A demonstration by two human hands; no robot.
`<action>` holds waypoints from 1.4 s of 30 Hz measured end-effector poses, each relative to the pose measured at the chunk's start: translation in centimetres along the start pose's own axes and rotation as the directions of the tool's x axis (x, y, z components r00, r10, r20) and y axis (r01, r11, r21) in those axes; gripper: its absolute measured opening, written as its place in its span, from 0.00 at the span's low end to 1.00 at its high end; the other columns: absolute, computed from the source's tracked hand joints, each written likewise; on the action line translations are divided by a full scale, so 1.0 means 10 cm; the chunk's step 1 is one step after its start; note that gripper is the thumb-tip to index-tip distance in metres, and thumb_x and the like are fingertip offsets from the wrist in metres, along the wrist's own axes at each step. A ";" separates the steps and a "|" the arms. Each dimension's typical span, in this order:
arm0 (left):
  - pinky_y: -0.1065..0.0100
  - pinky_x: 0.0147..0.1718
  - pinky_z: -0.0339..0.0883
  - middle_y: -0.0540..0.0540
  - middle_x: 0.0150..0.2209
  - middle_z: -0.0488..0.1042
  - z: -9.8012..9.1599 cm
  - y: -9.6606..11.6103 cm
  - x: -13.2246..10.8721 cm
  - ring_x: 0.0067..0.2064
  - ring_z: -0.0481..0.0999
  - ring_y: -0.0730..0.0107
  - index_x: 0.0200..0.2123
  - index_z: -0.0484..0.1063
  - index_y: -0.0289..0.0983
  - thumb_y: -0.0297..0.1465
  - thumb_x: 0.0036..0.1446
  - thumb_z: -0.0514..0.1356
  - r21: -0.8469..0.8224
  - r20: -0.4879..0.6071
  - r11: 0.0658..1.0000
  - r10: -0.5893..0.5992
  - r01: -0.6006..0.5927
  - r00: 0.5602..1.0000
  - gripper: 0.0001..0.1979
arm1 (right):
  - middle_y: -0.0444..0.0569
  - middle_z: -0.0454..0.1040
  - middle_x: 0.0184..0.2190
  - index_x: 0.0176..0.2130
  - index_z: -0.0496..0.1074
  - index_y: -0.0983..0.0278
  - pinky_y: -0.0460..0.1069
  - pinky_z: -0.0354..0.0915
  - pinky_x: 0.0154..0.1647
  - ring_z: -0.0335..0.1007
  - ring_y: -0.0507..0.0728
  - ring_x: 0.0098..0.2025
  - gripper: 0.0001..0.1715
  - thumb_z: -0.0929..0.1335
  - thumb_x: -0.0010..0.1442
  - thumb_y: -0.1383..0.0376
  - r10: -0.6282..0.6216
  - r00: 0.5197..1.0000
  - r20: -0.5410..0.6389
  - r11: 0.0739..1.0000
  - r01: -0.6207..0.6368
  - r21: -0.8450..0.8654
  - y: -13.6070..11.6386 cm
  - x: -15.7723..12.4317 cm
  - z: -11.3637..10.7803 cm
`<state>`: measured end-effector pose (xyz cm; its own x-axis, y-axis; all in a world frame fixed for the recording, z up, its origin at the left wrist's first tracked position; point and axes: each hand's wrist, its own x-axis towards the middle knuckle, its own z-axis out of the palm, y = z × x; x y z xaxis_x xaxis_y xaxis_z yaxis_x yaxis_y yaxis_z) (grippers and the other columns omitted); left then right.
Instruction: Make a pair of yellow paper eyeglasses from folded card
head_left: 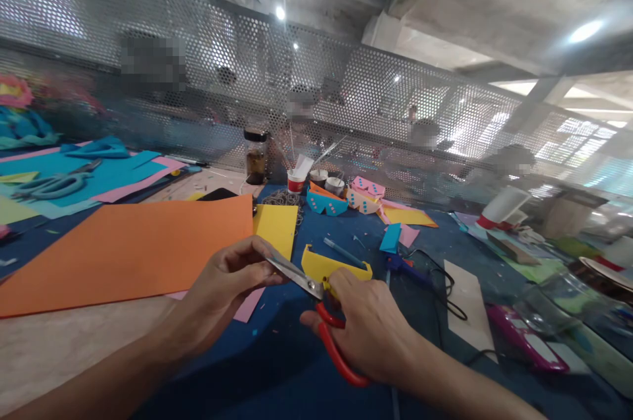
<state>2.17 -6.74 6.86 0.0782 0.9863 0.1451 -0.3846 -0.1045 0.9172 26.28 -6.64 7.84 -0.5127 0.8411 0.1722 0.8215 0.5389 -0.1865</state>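
My right hand [368, 321] is closed around the red handles of a pair of scissors [311, 287], whose blades point left. The blade tips reach my left hand [232, 281], which is closed in a pinch; what lies between its fingertips is too small to name. A yellow folded paper piece [316, 266] rests just behind the scissors, with a blue pen [343, 252] beside it. Left of my hands lies a large orange sheet [133, 255], partly over a yellow sheet [277, 225].
Folded paper shapes [326, 201] and cups [297, 180] stand at the back. On the right are a blue glue gun [410, 271] with a black cord, a magenta device [527, 337] and a glass jar [548, 304]. Teal-handled scissors [54, 186] lie far left.
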 end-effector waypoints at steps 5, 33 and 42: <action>0.77 0.39 0.81 0.50 0.29 0.84 0.01 0.00 0.00 0.34 0.84 0.71 0.29 0.86 0.41 0.32 0.49 0.80 -0.002 -0.008 1.000 -0.008 0.008 1.000 0.07 | 0.46 0.79 0.33 0.39 0.70 0.61 0.51 0.46 0.29 0.72 0.57 0.28 0.30 0.73 0.67 0.39 -0.002 1.000 -0.013 1.000 0.002 0.003 0.00 0.00 0.00; 0.77 0.39 0.81 0.49 0.29 0.84 0.02 0.02 -0.01 0.34 0.84 0.70 0.28 0.85 0.40 0.32 0.47 0.79 0.032 -0.058 0.999 -0.023 0.025 0.998 0.07 | 0.46 0.79 0.31 0.37 0.73 0.61 0.52 0.47 0.29 0.74 0.57 0.28 0.29 0.72 0.68 0.38 -0.047 0.994 -0.096 0.997 0.042 -0.061 0.03 -0.02 0.05; 0.75 0.38 0.82 0.48 0.29 0.84 0.04 0.04 -0.01 0.34 0.84 0.69 0.29 0.87 0.40 0.32 0.48 0.79 0.022 -0.031 1.000 -0.009 0.010 0.999 0.07 | 0.47 0.78 0.30 0.36 0.73 0.61 0.52 0.43 0.29 0.71 0.56 0.26 0.30 0.69 0.71 0.38 -0.052 0.992 -0.113 0.997 0.044 -0.068 0.05 -0.02 0.06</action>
<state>2.34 -6.92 7.33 0.0534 0.9907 0.1255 -0.3636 -0.0977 0.9264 26.66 -6.52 7.16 -0.5230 0.8015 0.2899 0.8131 0.5711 -0.1123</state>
